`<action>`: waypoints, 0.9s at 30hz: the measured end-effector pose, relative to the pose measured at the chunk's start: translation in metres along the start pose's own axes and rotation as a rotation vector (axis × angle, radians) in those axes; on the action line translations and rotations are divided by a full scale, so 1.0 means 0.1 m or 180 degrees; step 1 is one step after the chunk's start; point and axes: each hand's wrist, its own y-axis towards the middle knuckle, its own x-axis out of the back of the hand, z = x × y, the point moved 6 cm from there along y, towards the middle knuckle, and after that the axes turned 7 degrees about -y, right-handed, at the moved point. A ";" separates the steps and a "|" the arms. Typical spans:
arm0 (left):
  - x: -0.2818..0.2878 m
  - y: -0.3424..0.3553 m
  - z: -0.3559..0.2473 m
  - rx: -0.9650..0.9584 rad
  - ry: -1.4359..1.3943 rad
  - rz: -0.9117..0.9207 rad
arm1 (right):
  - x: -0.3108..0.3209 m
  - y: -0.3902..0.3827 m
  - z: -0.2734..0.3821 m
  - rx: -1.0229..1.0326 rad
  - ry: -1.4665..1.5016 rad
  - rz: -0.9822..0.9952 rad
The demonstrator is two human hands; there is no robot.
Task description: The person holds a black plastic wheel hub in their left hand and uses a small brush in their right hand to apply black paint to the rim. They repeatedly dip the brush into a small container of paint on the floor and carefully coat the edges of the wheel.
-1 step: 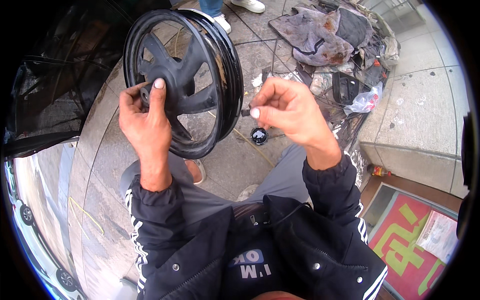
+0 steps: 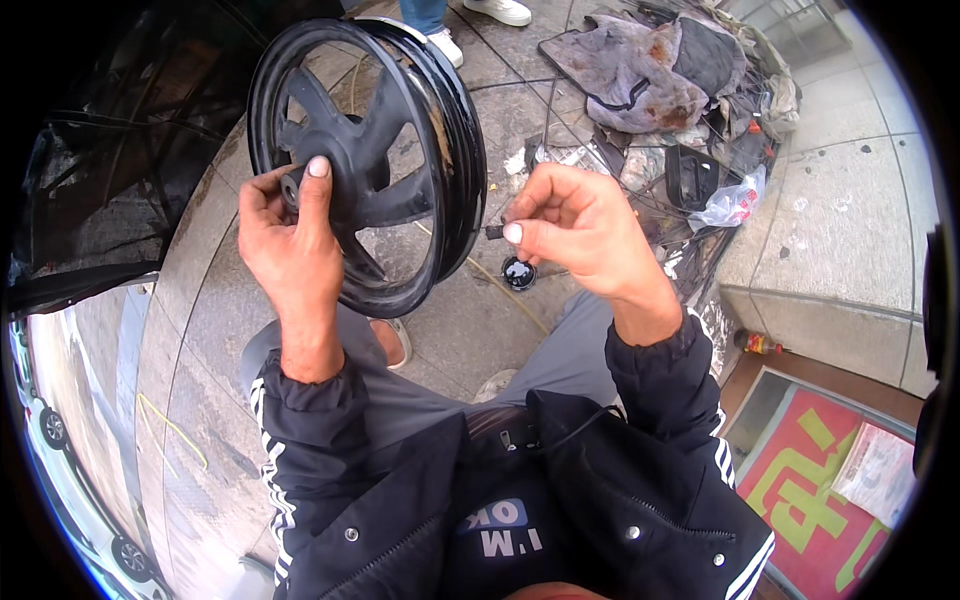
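A black spoked wheel rim (image 2: 392, 208) stands tilted upright in front of me, with brownish bare patches along its outer channel. My left hand (image 2: 290, 240) is closed around its hub, thumb on the near face and fingers curled at the hub's left side. Just right of the rim, my right hand (image 2: 590, 228) pinches a small black piece (image 2: 494, 231) between thumb and fingers; its exact kind is too small to tell. Below that hand, a small round pot (image 2: 519, 274) with glossy black content sits on the ground.
Another person's white shoe (image 2: 446, 46) is beyond the wheel. At the far right lies a heap with a stained grey cloth (image 2: 650, 75), a clear plastic bag (image 2: 728, 203) and scraps beside a concrete step (image 2: 820, 270). A bottle (image 2: 757, 342) lies near a red sign (image 2: 800, 480).
My right hand has shifted very slightly, and the small black piece shows a little more. The wheel and my left hand look the same.
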 end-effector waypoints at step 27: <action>0.05 -0.06 -0.09 -0.0094 0.0395 -0.0052 | -0.11 -0.01 0.28 0.0387 -0.1013 -0.0290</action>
